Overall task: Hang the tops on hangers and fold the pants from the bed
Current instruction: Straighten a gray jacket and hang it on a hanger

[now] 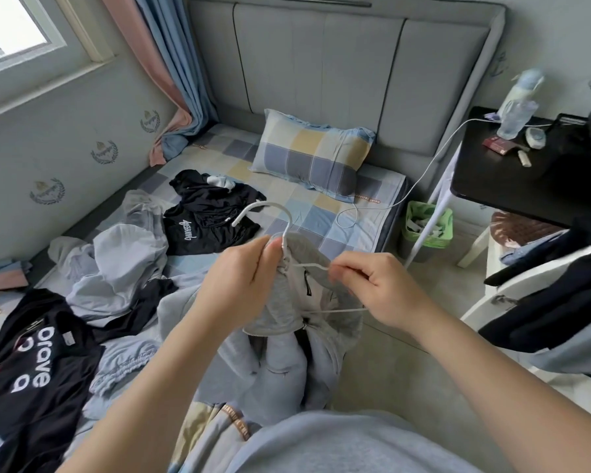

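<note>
Tops lie scattered on the bed (321,213). At the far left, a black "brave" top (38,363) is spread flat with its white letters facing up. Beside it is a heap of pale grey clothes (116,268), crumpled, and behind this heap a black script top (205,220) lies wrinkled near the pillow (314,155).

In the middle, both forearms reach forward over the edge of the bed. The left hand (243,278) is raised with its fingers curled, and it pinches the neck of the white hanger (263,208) together with the collar of the grey hooded top (287,302). This top hangs down from the hanger between the 2 hands, with the hook standing up above it. The right hand (376,288) is turned palm down, and its thumb and forefinger pinch the thin right arm of the hanger; the other fingers are bent. The lower bar of the hanger passes under this hand.

A white cable (423,172) runs from the bed up to the black table (512,179). On the floor between them stands a green bin (427,223) with white scraps inside. On the table stands 1 clear bottle (517,110); I cannot tell what it holds. At the far right, dark clothes (543,312) hang over a white frame (539,268).
</note>
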{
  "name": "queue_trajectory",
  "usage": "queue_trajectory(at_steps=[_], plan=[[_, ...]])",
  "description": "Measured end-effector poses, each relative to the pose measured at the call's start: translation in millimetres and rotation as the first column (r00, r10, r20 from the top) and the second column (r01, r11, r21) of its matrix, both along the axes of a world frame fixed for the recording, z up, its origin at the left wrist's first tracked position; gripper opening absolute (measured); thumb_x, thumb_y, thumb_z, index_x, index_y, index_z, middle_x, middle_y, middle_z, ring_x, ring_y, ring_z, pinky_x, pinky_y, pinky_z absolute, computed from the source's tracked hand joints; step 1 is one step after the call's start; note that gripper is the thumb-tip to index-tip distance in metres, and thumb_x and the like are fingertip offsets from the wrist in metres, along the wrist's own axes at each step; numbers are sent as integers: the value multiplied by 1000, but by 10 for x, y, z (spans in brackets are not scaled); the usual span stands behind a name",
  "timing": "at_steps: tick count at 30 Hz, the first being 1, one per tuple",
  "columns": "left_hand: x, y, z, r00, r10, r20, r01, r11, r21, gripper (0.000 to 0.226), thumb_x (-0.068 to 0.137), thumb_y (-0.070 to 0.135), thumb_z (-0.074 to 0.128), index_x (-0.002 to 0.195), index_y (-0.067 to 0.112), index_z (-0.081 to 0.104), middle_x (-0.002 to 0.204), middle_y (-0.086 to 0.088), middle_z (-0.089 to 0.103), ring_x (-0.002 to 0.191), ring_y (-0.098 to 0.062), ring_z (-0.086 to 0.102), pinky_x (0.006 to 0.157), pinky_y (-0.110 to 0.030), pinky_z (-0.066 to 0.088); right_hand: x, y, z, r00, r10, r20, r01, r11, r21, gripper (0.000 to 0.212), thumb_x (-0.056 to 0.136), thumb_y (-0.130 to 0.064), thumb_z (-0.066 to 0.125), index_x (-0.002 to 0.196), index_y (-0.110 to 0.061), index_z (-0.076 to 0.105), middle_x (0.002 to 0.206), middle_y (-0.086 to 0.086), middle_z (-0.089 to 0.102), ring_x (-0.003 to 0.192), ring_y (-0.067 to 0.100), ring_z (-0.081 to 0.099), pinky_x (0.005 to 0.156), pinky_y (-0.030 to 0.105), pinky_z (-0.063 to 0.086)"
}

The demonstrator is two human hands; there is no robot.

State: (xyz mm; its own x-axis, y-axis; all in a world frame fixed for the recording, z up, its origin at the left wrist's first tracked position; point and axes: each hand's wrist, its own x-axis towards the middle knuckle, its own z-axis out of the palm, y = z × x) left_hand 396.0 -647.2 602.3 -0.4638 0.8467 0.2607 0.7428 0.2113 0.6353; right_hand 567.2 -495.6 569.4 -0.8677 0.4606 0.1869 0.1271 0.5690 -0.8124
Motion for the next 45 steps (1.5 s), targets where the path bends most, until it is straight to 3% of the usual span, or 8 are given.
queue_trajectory(at_steps=[5,8,15,18,26,37,41,45], plan=[[-12,-44,-68,991,96,94,-97,995,12,60,100,51,25,79,2,54,71,-16,60,68,-31,55,66,-52,46,-26,-69,-64,926,-260,-273,346,876,337,19,92,-26,64,104,-13,71,107,0,62,106,18,57,97,40,43],[-6,-83,-40,970,187,157,-195,980,37,54,105,40,28,77,-1,51,72,-20,57,66,-27,53,68,-46,44,77,-259,-162,901,-197,-386,347,862,370,19,90,-16,65,106,-6,69,109,4,62,105,20,58,95,37,44],[-32,-87,50,931,197,308,-254,954,158,52,105,35,32,83,-8,51,82,-29,56,73,-35,51,68,-46,42,-155,-437,-761,964,154,215,-136,986,-95,58,87,-38,68,140,-39,43,126,-18,62,116,5,59,95,24,48],[-72,-120,60,930,187,316,-246,956,160,48,108,27,34,82,-10,49,75,-28,51,65,-21,44,61,-37,38,-200,-334,-938,952,19,306,-55,992,110,35,88,-30,63,122,-26,56,100,-7,70,97,20,66,82,26,41],[-162,-256,29,926,181,330,-199,980,20,49,107,29,40,61,14,37,51,12,31,47,-6,27,47,-24,24,-174,180,-905,892,-214,399,8,888,459,16,82,-32,62,97,-26,64,103,-10,64,121,13,51,118,49,-1],[-374,-484,-97,972,191,133,-134,927,-351,48,105,35,42,63,12,37,48,8,34,45,-9,33,48,-25,26,79,699,-576,979,-133,158,14,807,590,18,64,-10,49,73,-17,63,72,-8,58,81,18,57,109,46,31],[-258,-389,-157,970,216,113,-153,900,-409,48,106,35,38,68,7,49,64,-5,54,65,-21,51,57,-31,29,-38,571,-215,989,-32,143,-31,909,416,30,67,-17,40,78,-12,67,75,-3,62,74,19,54,69,42,52],[-102,-167,-97,975,216,55,-186,925,-331,45,107,33,37,75,7,55,79,-16,63,83,-35,56,71,-40,37,-284,254,127,990,138,10,-129,898,421,35,73,-14,38,83,-5,71,74,0,64,74,19,54,67,33,49]])
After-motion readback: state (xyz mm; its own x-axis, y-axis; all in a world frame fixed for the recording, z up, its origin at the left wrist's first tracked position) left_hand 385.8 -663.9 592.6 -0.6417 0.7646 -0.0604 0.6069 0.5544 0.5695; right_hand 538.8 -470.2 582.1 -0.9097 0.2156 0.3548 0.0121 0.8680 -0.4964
